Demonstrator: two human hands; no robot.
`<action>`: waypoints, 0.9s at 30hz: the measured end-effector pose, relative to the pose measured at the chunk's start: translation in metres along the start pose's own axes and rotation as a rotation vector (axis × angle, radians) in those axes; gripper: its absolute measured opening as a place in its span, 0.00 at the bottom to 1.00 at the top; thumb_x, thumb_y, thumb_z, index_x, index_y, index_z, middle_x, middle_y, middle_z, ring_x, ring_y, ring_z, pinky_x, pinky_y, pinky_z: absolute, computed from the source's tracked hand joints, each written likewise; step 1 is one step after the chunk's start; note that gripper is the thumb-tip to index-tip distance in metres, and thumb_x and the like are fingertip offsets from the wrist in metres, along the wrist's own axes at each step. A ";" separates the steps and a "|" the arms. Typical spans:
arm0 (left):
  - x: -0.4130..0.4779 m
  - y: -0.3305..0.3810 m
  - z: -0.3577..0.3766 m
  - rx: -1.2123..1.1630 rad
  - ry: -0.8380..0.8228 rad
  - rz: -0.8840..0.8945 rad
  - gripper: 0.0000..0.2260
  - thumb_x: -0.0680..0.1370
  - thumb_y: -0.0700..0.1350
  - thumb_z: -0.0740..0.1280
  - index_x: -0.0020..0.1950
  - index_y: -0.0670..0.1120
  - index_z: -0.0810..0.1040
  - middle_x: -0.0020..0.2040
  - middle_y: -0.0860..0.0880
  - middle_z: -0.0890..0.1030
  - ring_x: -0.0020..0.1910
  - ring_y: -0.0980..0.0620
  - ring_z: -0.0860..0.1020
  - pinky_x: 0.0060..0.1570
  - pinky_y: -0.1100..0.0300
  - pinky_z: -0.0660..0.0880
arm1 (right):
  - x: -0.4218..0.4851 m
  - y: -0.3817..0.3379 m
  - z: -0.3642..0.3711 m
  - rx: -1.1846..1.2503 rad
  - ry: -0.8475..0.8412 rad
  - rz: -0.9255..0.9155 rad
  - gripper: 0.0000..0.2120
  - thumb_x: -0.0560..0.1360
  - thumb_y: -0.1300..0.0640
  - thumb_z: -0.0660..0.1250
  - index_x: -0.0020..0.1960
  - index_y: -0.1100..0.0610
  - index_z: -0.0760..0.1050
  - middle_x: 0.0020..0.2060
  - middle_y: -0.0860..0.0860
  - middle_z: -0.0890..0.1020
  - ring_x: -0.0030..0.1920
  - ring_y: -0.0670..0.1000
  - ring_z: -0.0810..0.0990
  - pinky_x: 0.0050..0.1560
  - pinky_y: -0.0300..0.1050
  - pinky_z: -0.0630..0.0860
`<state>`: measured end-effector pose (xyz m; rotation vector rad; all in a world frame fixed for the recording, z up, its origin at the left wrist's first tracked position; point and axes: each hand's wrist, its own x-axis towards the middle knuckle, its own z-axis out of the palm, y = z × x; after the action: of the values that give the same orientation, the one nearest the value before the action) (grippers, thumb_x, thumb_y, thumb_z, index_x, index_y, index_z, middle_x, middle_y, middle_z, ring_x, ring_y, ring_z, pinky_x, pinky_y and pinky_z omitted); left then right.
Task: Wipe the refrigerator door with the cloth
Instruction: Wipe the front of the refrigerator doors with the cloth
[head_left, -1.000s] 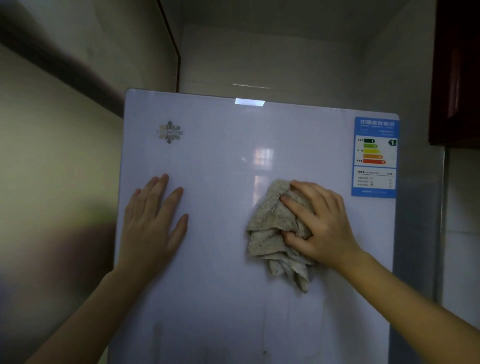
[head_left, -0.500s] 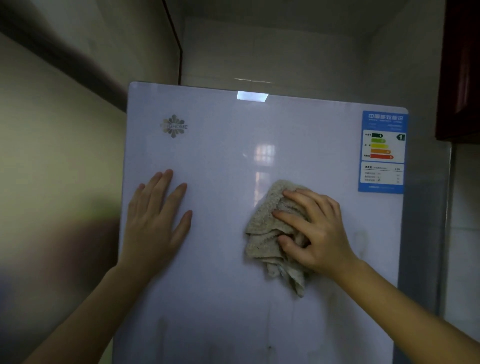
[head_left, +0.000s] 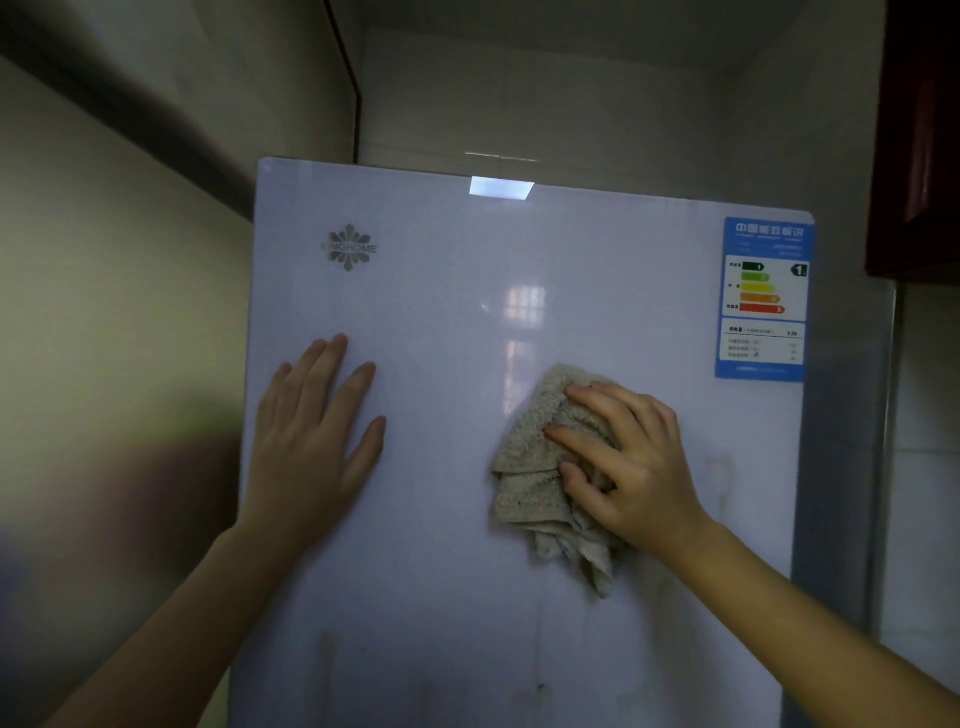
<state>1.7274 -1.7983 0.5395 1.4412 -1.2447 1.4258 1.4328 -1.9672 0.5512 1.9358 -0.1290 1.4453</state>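
Dim kitchen corner, glossy pale refrigerator door (head_left: 457, 312) filling my view. My right hand (head_left: 631, 462) has its fingers spread, pressing the bunched cloth (head_left: 535, 478) mid-door; my left hand (head_left: 311, 436) lies flat and open on the left side. Worry: the cloth's loose tail drags, grime streaks lower down just smear, and the energy label (head_left: 763, 299) edge could catch.

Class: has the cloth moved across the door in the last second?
Yes. The cloth has slid slightly down and left, away from the blue sticker.
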 end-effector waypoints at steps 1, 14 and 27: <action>0.000 0.000 0.000 -0.002 0.002 0.003 0.24 0.81 0.53 0.61 0.74 0.42 0.72 0.79 0.40 0.65 0.79 0.39 0.63 0.79 0.44 0.56 | 0.000 0.004 -0.001 -0.020 -0.002 -0.023 0.14 0.77 0.51 0.69 0.61 0.53 0.84 0.67 0.56 0.79 0.67 0.60 0.76 0.65 0.57 0.70; -0.004 0.007 -0.003 -0.013 -0.015 -0.023 0.24 0.81 0.52 0.60 0.75 0.41 0.71 0.79 0.38 0.65 0.79 0.37 0.63 0.79 0.40 0.57 | -0.034 0.002 -0.002 -0.032 -0.014 0.035 0.17 0.78 0.49 0.68 0.64 0.53 0.82 0.69 0.57 0.78 0.69 0.60 0.75 0.67 0.56 0.69; -0.006 0.024 0.007 -0.014 0.004 -0.097 0.25 0.81 0.53 0.60 0.76 0.43 0.70 0.80 0.40 0.64 0.80 0.39 0.61 0.80 0.40 0.54 | -0.004 -0.010 0.001 0.029 0.064 0.256 0.23 0.74 0.44 0.70 0.65 0.54 0.81 0.70 0.57 0.76 0.69 0.60 0.73 0.67 0.55 0.67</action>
<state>1.7069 -1.8107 0.5301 1.4684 -1.1639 1.3527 1.4370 -1.9619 0.5432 1.9482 -0.3384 1.6809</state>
